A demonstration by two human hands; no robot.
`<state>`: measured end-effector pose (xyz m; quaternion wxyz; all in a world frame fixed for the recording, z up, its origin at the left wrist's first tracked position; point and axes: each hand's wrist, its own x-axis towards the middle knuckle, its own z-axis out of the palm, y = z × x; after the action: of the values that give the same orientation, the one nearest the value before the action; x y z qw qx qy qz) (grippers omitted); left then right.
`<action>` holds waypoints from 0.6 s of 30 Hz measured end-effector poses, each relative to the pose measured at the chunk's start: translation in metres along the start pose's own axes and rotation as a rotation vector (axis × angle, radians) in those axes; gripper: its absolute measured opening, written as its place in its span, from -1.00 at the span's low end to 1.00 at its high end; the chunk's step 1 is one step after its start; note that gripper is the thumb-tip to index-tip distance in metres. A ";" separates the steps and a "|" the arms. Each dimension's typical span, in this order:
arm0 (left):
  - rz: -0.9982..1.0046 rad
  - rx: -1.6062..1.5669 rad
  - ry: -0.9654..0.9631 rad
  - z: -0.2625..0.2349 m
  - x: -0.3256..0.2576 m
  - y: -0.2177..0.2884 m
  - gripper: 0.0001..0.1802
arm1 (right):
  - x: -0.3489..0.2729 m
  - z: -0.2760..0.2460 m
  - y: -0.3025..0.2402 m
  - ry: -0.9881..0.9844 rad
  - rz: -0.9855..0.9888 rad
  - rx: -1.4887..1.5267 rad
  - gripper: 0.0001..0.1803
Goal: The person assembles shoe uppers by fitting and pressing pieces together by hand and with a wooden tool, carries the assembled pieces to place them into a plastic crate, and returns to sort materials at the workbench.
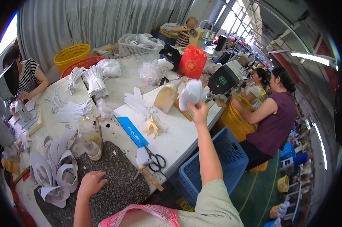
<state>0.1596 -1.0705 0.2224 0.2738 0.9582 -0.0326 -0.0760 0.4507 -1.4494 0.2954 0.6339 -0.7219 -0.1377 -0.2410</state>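
Note:
My right hand (pixel 198 112) reaches out over the far right of the white table, pinching a white, rounded, flexible piece (pixel 192 92) that is somewhat blurred. Just left of that piece stands a yellowed, rounded block or container (pixel 166 98). My left hand (pixel 91 183) hovers at or just above a dark speckled slab (pixel 118 170), fingers apart and nothing in them. Beside it lies a pile of curled white strips (pixel 57 168). A glue-stained bottle (pixel 92 150) stands at the slab's far edge. Black-handled scissors (pixel 155 160) and a wooden-handled hammer (pixel 151 178) rest on the slab's right side.
White cut pieces (pixel 138 102) and a blue strip (pixel 131 130) lie mid-table. A blue crate (pixel 216 159) stands below the right edge. A red bag (pixel 192 61) is at the back. Co-workers sit left and far back; a person in purple (pixel 273 121) stands right.

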 end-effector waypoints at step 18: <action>0.006 0.040 -0.148 0.039 -0.026 0.030 -0.54 | -0.060 -0.032 0.038 -0.006 0.054 -0.743 -0.71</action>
<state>0.1274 -1.1138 0.2087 0.2516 0.9552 -0.0573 -0.1453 0.4137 -1.4805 0.2341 0.3343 -0.9068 -0.0239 -0.2557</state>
